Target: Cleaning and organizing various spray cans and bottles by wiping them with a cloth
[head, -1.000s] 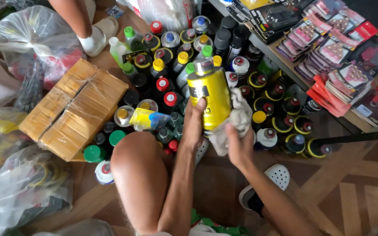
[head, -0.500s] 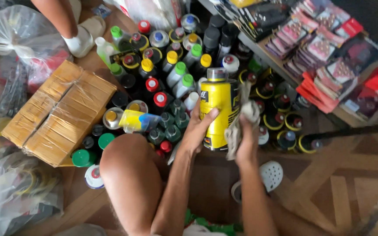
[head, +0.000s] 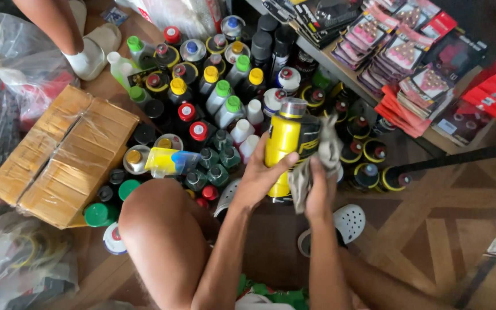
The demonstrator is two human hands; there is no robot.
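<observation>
My left hand [head: 258,179] grips a tall yellow and black can [head: 287,143] with a silver cap, held upright above the floor. My right hand [head: 320,192] clutches a crumpled grey rag [head: 321,152] pressed against the can's right side. My bare knee [head: 162,229] is bent below the left hand. Just behind the can stand several bottles and spray cans with coloured caps [head: 219,109].
A taped cardboard box [head: 64,155] lies on the left beside clear plastic bags [head: 7,63]. Another person's leg and white shoe [head: 84,54] stand at the top left. Packaged goods [head: 409,63] lie on a low shelf to the right. My white clog [head: 343,224] rests on the wooden floor.
The can has tipped more upright and come lower and nearer to me. The rag has slid along its right side as my right hand moved.
</observation>
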